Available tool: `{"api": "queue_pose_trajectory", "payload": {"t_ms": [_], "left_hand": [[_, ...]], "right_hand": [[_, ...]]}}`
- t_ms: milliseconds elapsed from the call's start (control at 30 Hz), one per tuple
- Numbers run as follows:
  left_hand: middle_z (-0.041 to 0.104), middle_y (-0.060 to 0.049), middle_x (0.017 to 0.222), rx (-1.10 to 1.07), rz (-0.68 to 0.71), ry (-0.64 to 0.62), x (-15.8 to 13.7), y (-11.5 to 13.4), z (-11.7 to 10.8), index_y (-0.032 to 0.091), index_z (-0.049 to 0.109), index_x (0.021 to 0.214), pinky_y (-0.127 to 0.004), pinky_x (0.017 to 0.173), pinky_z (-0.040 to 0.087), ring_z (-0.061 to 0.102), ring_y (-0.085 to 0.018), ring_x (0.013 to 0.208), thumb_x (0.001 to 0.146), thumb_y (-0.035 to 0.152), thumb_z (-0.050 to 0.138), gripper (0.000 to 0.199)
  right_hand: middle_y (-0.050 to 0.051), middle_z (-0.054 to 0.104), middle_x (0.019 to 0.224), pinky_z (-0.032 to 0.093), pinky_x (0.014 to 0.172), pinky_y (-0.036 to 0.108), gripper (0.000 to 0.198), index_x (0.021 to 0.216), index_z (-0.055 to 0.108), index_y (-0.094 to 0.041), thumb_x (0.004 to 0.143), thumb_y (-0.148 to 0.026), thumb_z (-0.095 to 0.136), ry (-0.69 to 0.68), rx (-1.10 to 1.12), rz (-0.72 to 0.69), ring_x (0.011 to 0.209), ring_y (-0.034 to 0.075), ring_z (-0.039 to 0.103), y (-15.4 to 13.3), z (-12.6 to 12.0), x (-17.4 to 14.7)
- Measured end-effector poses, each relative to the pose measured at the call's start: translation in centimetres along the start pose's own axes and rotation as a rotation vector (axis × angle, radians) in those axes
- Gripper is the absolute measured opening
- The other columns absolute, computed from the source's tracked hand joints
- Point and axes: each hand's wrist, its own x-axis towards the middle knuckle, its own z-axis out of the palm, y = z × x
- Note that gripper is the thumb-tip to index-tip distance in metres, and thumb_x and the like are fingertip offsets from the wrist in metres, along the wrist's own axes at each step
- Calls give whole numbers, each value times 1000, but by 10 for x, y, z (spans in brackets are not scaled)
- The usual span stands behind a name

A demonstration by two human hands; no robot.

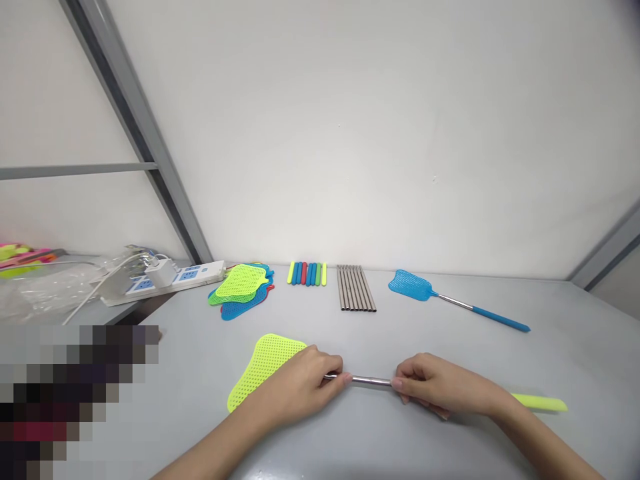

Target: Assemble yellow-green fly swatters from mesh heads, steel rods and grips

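Left hand [313, 383] and right hand [435, 383] are both closed in thumb-and-finger pinches on the metal rod [370, 381] at lower centre, a bare stretch being left between them, while the yellow-green mesh head [265, 367] is seen to the left and a yellow-green grip [540, 402] at lower right. For a clean adjustment, force is probably best applied straight along the rod, so that it is not bent; both pinches should be kept firm, and twisting of the mesh head avoided.
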Motion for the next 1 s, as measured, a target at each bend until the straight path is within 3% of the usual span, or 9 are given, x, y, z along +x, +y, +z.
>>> {"api": "queue_pose_trajectory", "payload": {"t_ms": [500,800,1000], "left_hand": [[53,0,62,-40,-23,-4,3,6,3,17,51,66,-23,54,26,48,-13,65,87,44,29,41],[55,-1,61,-23,-179,55,4,10,8,18,57,68,-23,49,22,47,-13,59,80,56,34,46],[56,-1,60,-34,-195,61,4,12,8,18,57,68,-24,50,23,47,-14,59,80,58,32,49]], "right_hand": [[-4,37,54,26,40,16,40,70,53,-15,83,-49,36,78,-15,-22,43,6,36,-11,7,0],[-3,37,56,21,42,17,39,69,56,-15,82,-46,38,175,-52,-68,50,7,32,-22,16,-1],[-3,39,56,22,43,18,37,67,57,-14,82,-44,40,211,-67,-95,51,7,32,-21,16,2]]}}
